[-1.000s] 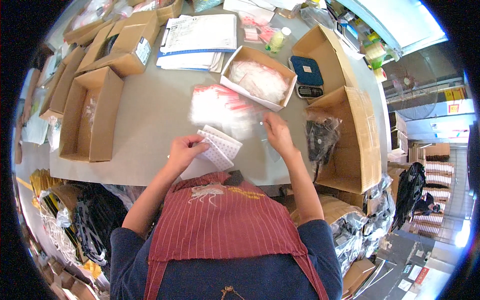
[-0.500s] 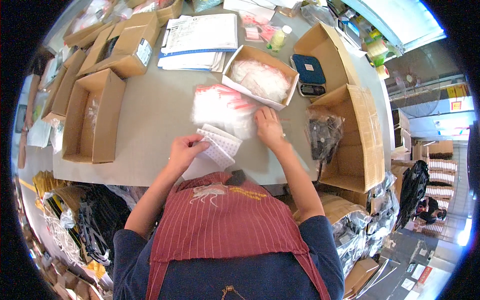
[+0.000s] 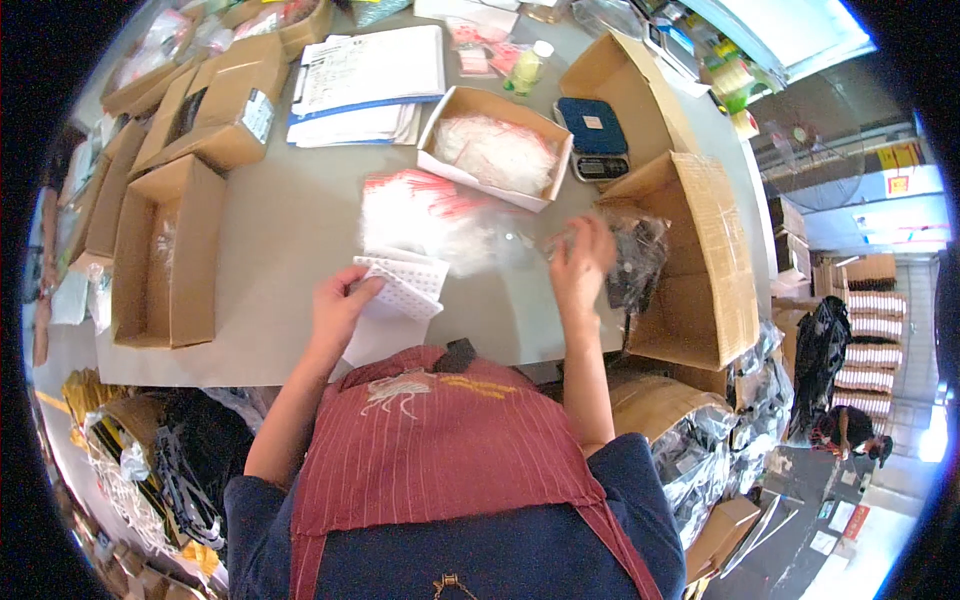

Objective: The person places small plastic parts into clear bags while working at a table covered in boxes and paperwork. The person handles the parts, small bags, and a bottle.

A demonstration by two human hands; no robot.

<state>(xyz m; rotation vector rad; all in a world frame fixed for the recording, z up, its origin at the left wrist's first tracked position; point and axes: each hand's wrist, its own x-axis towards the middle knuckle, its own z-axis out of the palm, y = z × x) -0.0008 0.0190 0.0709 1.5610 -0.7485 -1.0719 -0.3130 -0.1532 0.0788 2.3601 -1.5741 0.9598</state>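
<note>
Between the thumb and fingers of my left hand are folded white sheets with rows of small dots, held just above the table's near edge. My right hand is blurred, its fingers bent, to the right of a pile of clear zip bags with red edges. Something pale is at its fingertips, but the blur hides what it is. Close beside that hand, black items in clear plastic spill from the mouth of a cardboard box. An open white carton of clear bags stands beyond the pile.
A blue-topped scale sits right of the carton, beside another cardboard box. Papers on a clipboard and a small bottle lie farther back. An open brown box stands at the left.
My right hand has moved right, away from the zip bag pile, toward the black items in plastic. My left hand still holds the dotted sheets. The whole view has shifted slightly.
</note>
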